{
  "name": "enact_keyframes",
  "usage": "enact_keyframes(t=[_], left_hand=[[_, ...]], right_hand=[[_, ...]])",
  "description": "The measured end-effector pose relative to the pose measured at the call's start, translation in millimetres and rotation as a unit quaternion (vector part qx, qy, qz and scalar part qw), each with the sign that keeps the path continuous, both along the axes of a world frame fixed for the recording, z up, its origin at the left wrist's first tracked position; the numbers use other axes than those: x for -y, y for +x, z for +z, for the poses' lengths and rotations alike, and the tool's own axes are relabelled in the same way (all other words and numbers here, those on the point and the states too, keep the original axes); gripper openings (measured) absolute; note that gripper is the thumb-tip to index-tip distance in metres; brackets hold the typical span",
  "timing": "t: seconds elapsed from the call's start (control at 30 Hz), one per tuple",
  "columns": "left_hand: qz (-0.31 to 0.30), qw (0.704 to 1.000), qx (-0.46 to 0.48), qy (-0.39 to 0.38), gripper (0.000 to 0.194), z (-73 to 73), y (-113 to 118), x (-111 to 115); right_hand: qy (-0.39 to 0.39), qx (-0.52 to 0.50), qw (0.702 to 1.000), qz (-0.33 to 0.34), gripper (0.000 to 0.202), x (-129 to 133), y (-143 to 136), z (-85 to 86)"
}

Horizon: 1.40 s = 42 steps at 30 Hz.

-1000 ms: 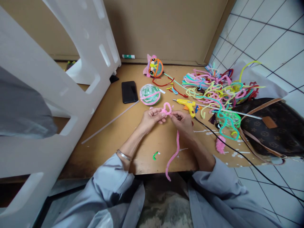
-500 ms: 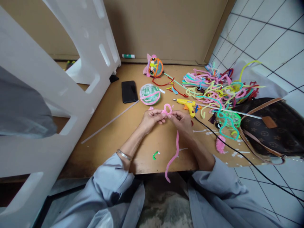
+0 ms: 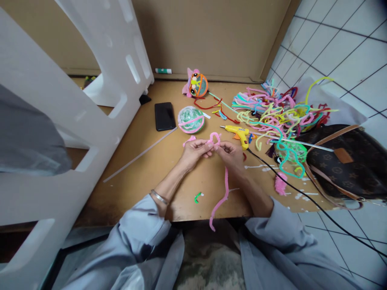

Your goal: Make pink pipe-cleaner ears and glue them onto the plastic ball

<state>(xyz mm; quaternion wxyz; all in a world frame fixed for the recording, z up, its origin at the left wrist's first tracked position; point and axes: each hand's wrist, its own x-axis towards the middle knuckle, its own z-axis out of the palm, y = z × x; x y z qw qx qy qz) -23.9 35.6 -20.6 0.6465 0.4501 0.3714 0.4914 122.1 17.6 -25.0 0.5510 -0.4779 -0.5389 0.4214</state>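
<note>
A pink pipe cleaner [image 3: 226, 183] is bent into a small loop at its upper end, and its long tail hangs down past the table's front edge. My left hand [image 3: 195, 153] pinches the left base of the loop. On the other side, my right hand [image 3: 231, 155] pinches the same pipe cleaner, fingertips close to my left ones. Just beyond my left hand lies a small pink piece [image 3: 189, 139], partly hidden by it. Behind that sits a green and white ball [image 3: 191, 120] with pink strips across it. The yellow glue gun [image 3: 237, 132] lies beyond my right hand.
A black phone [image 3: 165, 116] and a clear stick [image 3: 140, 155] lie left. A decorated ball [image 3: 198, 85] stands at the back. Right are piled pipe cleaners [image 3: 272, 108], a brown bag [image 3: 353, 161] and the gun's black cable [image 3: 287, 183]. A green scrap [image 3: 197, 197] lies in front.
The pink loop and my fingertips have shifted very slightly to the right. More of the small pink piece beyond my left hand now shows. The hanging tail has swung a little left.
</note>
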Motion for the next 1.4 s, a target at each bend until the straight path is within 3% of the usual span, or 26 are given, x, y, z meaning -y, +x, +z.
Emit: enact_keyframes(t=[0.23,0.4,0.53,0.7,0.83,1.0,1.23,1.4], left_hand=[[0.059,0.997,-0.045,0.032,0.047,0.8,-6,-3],[0.081,0.988,-0.115,0.072,0.044,-3.7,-13,-7],[0.105,0.973,-0.185,0.087,0.038,-13.3,-16,-10],[0.118,0.952,-0.248,0.132,0.03,-13.8,-16,-8],[0.066,0.918,-0.321,0.225,0.023,-7.8,-17,-3],[-0.036,0.898,-0.344,0.27,0.02,-6.2,-16,0],[-0.128,0.92,-0.263,0.26,0.021,5.5,-13,8],[-0.134,0.946,-0.201,0.217,0.032,7.1,-12,12]], right_hand=[[-0.079,-0.087,0.992,0.052,0.032,0,3,1.8],[-0.123,-0.113,0.975,0.15,0.025,2,10,7.2],[-0.028,-0.043,0.982,0.183,0.021,4,7,8.0],[0.105,0.168,0.977,0.085,0.013,5,6,7.5],[0.151,0.207,0.966,0.021,0.021,2,12,10.5],[0.148,0.178,0.973,-0.001,0.021,-2,17,11.7],[0.06,0.067,0.996,0.012,0.029,-8,22,13.6],[-0.091,-0.022,0.993,0.066,0.042,-11,22,12.8]])
